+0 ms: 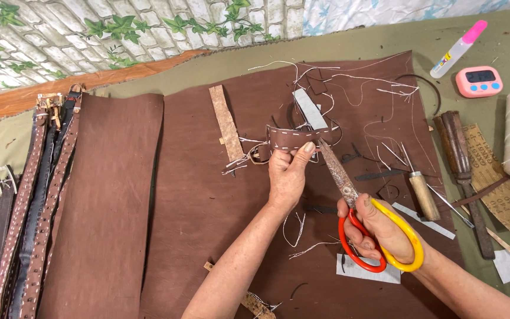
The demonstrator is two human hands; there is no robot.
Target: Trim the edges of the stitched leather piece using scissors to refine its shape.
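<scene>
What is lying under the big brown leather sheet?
The brown leather sheet lies on an olive-green cloth, visible around its edges. Whatever is beneath its middle is covered.

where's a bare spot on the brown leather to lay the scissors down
Free patches: the leather sheet between the left hand and the folded leather panel, and that panel's own face beside the stacked belts. Crowded: thread and scraps around the stitched strap, and the awl by the scissors.

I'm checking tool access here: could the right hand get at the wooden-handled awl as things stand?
Probably not yet: the right hand has its fingers through the scissors. The awl lies close by on the brown leather with nothing over it.
</scene>
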